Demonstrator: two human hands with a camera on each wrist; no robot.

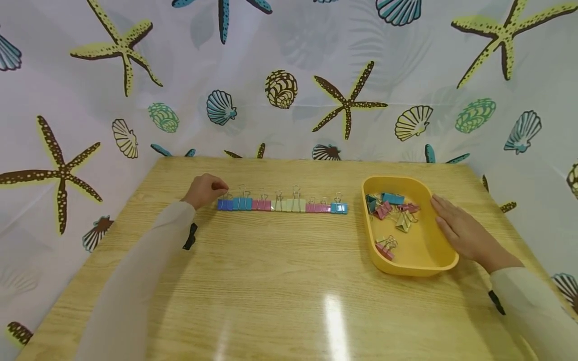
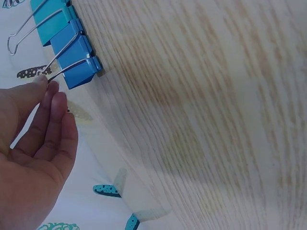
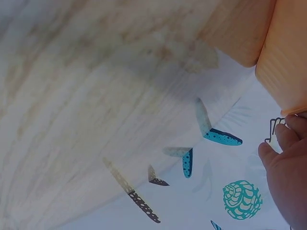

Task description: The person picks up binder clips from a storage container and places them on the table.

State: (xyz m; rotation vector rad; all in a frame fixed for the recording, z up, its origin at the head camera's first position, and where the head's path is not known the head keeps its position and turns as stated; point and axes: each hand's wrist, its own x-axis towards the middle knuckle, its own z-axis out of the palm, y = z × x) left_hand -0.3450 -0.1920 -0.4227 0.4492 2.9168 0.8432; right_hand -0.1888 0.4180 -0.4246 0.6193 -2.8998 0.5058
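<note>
A row of several binder clips stands side by side on the table, in blue, pink and pale yellow, wire handles up. My left hand (image 1: pixel 204 190) is at the row's left end. Its thumb and fingertips pinch a wire handle of the dark blue binder clip (image 2: pixel 72 55), which sits against a teal binder clip (image 2: pixel 50 21). On the right stands a yellow bin (image 1: pixel 424 250) with several loose binder clips inside. My right hand (image 1: pixel 469 233) rests along the bin's right rim with its fingers extended; in the right wrist view only part of that hand shows.
Inside the bin, a pink binder clip (image 1: pixel 385 249) lies near the left wall, apart from the cluster at the back. The wooden table (image 1: pixel 271 281) meets a patterned cloth (image 1: pixel 253 50) behind and at both sides.
</note>
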